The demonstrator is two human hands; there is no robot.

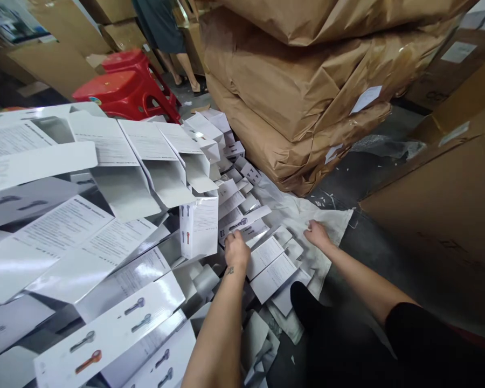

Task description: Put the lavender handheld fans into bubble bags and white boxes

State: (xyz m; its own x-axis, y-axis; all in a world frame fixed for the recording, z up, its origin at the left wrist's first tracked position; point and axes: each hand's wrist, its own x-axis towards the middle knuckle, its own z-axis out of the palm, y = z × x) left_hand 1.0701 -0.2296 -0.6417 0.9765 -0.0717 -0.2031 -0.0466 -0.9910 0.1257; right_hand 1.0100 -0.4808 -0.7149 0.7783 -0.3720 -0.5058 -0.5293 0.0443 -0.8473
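Nearest, left of the hands, a heap of white boxes (105, 253) runs out of view at the lower and left edges, many flaps open, the left forearm covering part of it; the left hand (237, 250) bends its fingers at the near edge of a printed box (248, 220), fingertips partly hidden, so I cannot tell whether it grips; the right hand (317, 234) is curled over a white sheet (293, 210), contact and any hold unclear; beyond the hands, brown paper bundles (275, 91) are cut off above; farther off, leftward, red stools (109, 89) stand near a blurred person (161, 32), only the lower body showing.
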